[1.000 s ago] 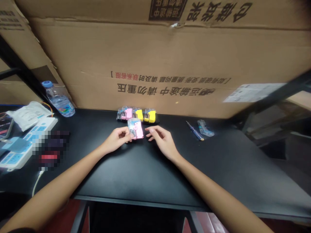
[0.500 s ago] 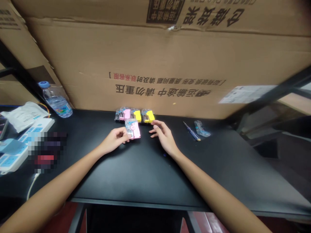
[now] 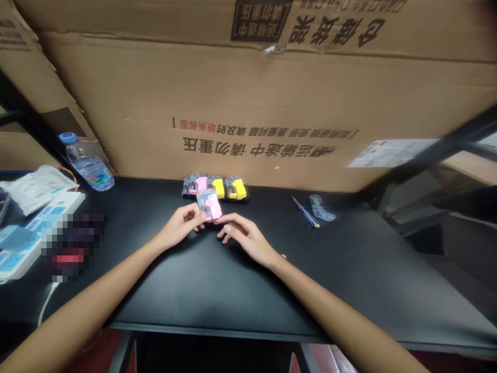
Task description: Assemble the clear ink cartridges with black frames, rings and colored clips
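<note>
A small pink and clear plastic toy (image 3: 209, 204) is held a little above the black table (image 3: 240, 280). My left hand (image 3: 180, 226) grips it from the left side. My right hand (image 3: 243, 237) has its fingertips at the toy's lower right edge, fingers loosely spread. Behind the toy, a row of similar pieces (image 3: 215, 187), one pink and two yellow, lies against the cardboard box (image 3: 272, 103).
A small blue screwdriver (image 3: 306, 212) and a clear plastic part (image 3: 320, 207) lie to the right. A water bottle (image 3: 86, 162), a white bag (image 3: 34, 186) and a power strip (image 3: 27, 233) sit at the left. Black frame bars cross both sides.
My right hand moved left and closer, from open air beside the toy to touching its lower right edge. The left hand kept hold of the toy.
</note>
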A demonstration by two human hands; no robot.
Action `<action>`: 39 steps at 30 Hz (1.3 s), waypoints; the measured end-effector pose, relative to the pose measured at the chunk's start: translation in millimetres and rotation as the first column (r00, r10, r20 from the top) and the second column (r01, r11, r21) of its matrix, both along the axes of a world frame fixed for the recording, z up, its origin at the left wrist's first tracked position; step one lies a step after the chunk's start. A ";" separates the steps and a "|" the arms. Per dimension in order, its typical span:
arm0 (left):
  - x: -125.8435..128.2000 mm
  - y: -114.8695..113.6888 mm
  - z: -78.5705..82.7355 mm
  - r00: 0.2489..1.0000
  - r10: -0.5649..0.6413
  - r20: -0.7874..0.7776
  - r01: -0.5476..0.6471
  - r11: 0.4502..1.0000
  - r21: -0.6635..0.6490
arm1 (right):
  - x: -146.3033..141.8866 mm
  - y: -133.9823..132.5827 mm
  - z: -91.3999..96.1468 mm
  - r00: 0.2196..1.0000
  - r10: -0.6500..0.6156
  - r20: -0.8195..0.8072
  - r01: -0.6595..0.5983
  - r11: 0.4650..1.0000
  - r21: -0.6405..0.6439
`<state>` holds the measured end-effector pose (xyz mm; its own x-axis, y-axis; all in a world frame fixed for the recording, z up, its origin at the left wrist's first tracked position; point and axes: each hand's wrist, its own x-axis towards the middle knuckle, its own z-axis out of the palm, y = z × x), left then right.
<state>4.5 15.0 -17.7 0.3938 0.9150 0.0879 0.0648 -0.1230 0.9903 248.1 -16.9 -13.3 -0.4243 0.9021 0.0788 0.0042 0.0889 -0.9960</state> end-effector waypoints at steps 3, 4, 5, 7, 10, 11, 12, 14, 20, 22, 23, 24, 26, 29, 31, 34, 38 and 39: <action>-0.5 0.1 1.1 1.000 -0.016 0.000 0.016 1.000 0.009 | -0.5 0.2 -0.3 1.000 0.025 0.005 -0.025 0.999 -0.027; -0.6 0.1 1.3 1.000 -0.019 0.000 0.019 1.000 0.016 | -0.4 0.8 -0.8 1.000 0.030 -0.006 -0.030 0.999 -0.036; -0.6 0.0 1.3 1.000 -0.022 0.001 0.022 0.999 0.023 | -0.5 1.3 -1.3 0.999 0.033 -0.023 -0.034 0.998 -0.044; -0.4 -0.2 0.9 1.000 -0.029 0.003 0.029 0.999 0.033 | -1.1 1.7 -2.4 0.997 0.033 -0.065 -0.037 0.998 -0.052; 0.2 -0.7 -0.5 0.999 -0.040 -0.005 0.040 0.999 0.031 | -2.9 1.0 -5.1 0.997 0.032 -0.072 -0.035 0.999 -0.042; 0.3 -1.0 -0.9 0.999 -0.042 -0.010 0.042 0.999 0.031 | -3.5 0.5 -6.2 0.998 0.029 -0.058 -0.031 0.999 -0.032; 0.4 -1.4 -1.2 0.999 -0.046 -0.015 0.047 0.998 0.032 | -4.2 0.0 -7.4 0.999 0.025 -0.041 -0.026 0.999 -0.020; 0.5 -2.3 -1.5 0.997 -0.068 -0.024 0.069 0.997 0.036 | -5.2 -0.8 -9.6 1.000 0.016 -0.019 -0.016 1.000 0.010; 2.1 -4.7 -2.7 0.995 -0.070 -0.067 0.072 0.997 0.031 | -3.2 6.6 -15.0 0.998 -0.020 -0.057 0.023 0.998 0.057; 2.9 -4.9 -3.5 0.994 -0.077 -0.072 0.078 0.997 0.005 | 0.1 14.2 -16.7 0.991 -0.087 -0.101 0.092 0.995 0.048; 3.3 -5.0 -3.8 0.994 -0.082 -0.073 0.082 0.997 -0.007 | 2.0 18.5 -17.6 0.985 -0.121 -0.127 0.126 0.991 0.036; 3.7 -5.1 -4.0 0.993 -0.085 -0.077 0.085 0.996 -0.013 | 3.8 22.8 -18.4 0.976 -0.151 -0.156 0.156 0.988 0.018; 4.3 -5.6 -3.9 0.991 -0.087 -0.102 0.088 0.996 0.001 | 6.9 30.7 -19.6 0.957 -0.196 -0.215 0.194 0.981 -0.028; 5.1 -6.8 -2.3 0.982 -0.103 -0.159 0.111 0.993 0.042 | 8.9 38.7 -20.0 0.938 -0.222 -0.266 0.207 0.975 -0.084; 5.4 -7.4 -1.1 0.978 -0.115 -0.175 0.125 0.991 0.047 | 9.0 41.6 -19.5 0.938 -0.215 -0.270 0.195 0.976 -0.101; 5.6 -7.4 -0.4 0.976 -0.122 -0.181 0.133 0.990 0.051 | 9.0 43.7 -19.3 0.941 -0.205 -0.270 0.179 0.977 -0.118; 5.5 -6.8 -0.8 0.973 -0.130 -0.189 0.144 0.988 0.060 | 9.9 44.1 -20.8 0.943 -0.213 -0.255 0.184 0.974 -0.133; 5.5 -6.8 -0.7 0.973 -0.132 -0.192 0.146 0.987 0.060 | 10.1 44.0 -21.3 0.948 -0.209 -0.239 0.183 0.975 -0.129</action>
<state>10.0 8.2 -18.5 0.5324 0.8439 0.0657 0.2245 -0.2156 0.9503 258.2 27.0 -34.6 -0.2169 0.9743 0.0610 -0.2389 0.0076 -0.9710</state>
